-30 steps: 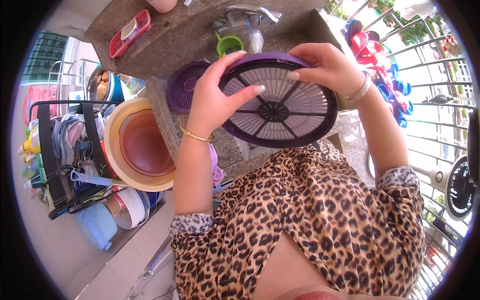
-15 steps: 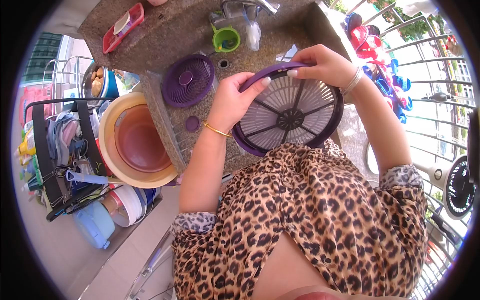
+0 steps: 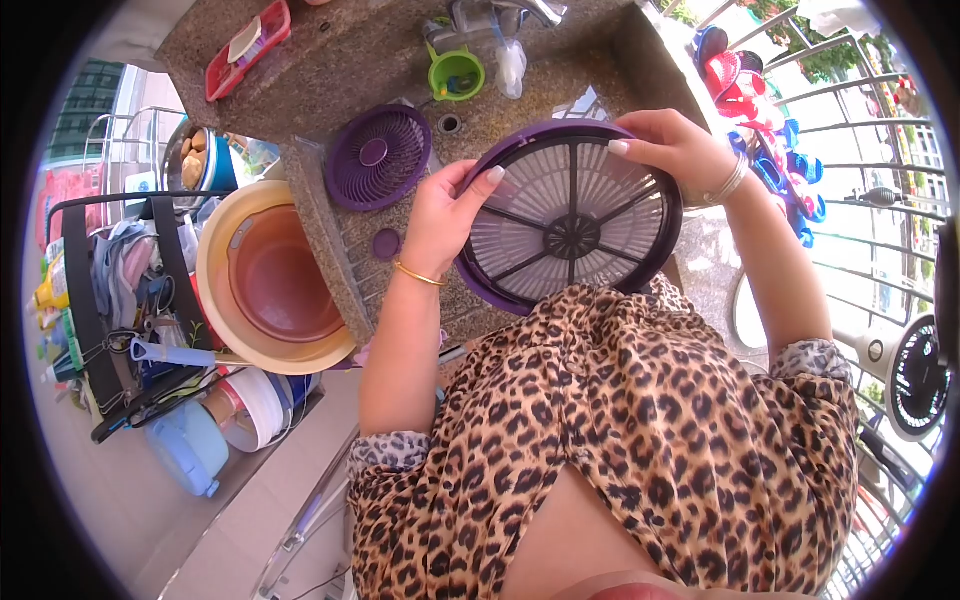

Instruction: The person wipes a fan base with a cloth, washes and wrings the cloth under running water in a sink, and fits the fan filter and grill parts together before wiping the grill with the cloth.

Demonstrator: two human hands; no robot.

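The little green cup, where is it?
In the head view the green cup sits at the top middle, on the stone counter right beside the tap, above the small purple fan cover.

The person wore a loose leopard-print top (image 3: 620, 430), tan with black and brown spots, its short sleeves (image 3: 385, 450) ending in paler cuffs (a greyer version of the same print). A thin gold bangle (image 3: 418, 274) circled the left wrist, and silver bangles (image 3: 733, 180) sat on the right. The left hand (image 3: 445, 215) and right hand (image 3: 680, 145) were bare, with long pale-polished nails (image 3: 495, 174).
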